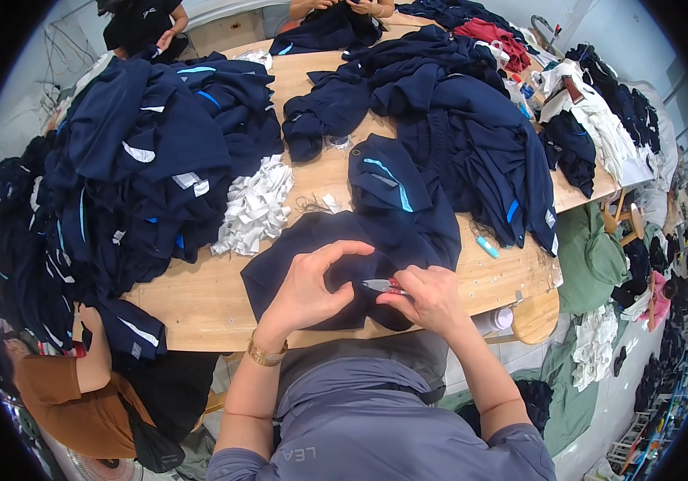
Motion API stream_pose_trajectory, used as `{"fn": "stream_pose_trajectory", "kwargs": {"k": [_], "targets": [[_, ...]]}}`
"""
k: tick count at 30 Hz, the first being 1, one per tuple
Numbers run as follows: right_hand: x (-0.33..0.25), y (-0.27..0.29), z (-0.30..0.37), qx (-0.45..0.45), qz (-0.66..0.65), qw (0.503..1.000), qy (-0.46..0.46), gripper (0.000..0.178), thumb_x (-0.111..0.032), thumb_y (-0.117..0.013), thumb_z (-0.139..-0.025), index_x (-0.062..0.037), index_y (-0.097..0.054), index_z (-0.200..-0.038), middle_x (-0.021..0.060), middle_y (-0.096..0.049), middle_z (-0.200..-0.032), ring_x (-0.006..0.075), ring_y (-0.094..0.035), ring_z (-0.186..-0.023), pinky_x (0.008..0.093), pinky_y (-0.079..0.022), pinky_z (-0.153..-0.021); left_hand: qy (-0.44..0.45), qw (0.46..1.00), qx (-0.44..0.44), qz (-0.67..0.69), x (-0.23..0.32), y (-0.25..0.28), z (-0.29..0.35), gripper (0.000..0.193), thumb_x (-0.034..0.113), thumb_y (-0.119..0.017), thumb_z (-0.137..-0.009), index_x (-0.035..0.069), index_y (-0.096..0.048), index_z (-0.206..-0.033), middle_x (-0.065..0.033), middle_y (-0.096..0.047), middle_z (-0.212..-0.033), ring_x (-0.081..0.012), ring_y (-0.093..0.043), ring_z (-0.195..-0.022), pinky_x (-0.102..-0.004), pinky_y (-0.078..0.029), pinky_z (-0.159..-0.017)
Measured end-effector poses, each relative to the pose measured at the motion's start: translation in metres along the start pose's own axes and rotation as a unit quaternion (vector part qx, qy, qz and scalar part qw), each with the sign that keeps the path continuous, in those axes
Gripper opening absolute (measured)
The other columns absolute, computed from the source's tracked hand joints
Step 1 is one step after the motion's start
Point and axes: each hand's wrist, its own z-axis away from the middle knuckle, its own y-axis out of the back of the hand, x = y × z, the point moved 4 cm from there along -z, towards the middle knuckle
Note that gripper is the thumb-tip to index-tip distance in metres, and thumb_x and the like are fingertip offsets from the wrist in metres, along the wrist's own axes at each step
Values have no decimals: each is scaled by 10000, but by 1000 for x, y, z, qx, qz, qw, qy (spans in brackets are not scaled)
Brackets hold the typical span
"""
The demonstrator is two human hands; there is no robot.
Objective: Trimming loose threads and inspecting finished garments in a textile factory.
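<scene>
A wooden table (199, 301) carries navy garment heaps (159, 152), white label scraps (256, 204) and a blue marker (487, 247).
</scene>
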Motion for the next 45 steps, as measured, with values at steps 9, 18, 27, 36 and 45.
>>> {"fn": "stream_pose_trajectory", "kwargs": {"k": [9, 18, 27, 36, 45], "targets": [[31, -32, 7, 104, -478, 823, -289, 198, -209, -636, -848, -29, -568, -894, -26, -448, -673, 42, -381, -602, 202, -337, -543, 30, 998, -30, 43, -8, -3, -3, 494, -4, -581, -647, 63, -555, -1136, -66, -633, -988, -120, -604, -740, -227, -454, -658], [48, -47, -9, 55, -632, 670, -385, 169, -144, -689, -814, -50, -563, -877, -65, -439, -538, 21, -343, -406, 192, -252, -387, 79, 996, 17, 42, -69, 4, 0, 544, 70, -730, -678, 60, -501, -1171, -77, -598, -926, -160, -579, -862, -272, -460, -805], [54, -38, -9, 81, -622, 683, -374, 157, -144, -684, -817, -52, -563, -858, -63, -435, -554, 21, -342, -426, 191, -265, -395, 170, 872, -6, 460, -86, -12, 17, 253, 151, -622, -864, -34, -574, -1031, 39, -561, -883, -48, -501, -809, -213, -430, -736], [28, -17, -33, 4, -456, 842, -288, 204, -28, -652, -800, -23, -632, -1004, -112, -422, -669, -13, -324, -568, 162, -251, -506, 149, 951, 14, 272, -66, -6, 17, 326, 154, -688, -804, -42, -605, -1051, -30, -635, -903, -69, -545, -837, -217, -440, -786], [29, -27, -45, 131, -413, 851, -295, 104, -77, -577, -883, 18, -561, -845, -13, -578, -719, 24, -481, -652, 176, -396, -581, 142, 952, -16, 269, -59, -8, 12, 289, 115, -669, -797, -27, -619, -1045, -31, -645, -909, -77, -554, -850, -222, -436, -789]]}}
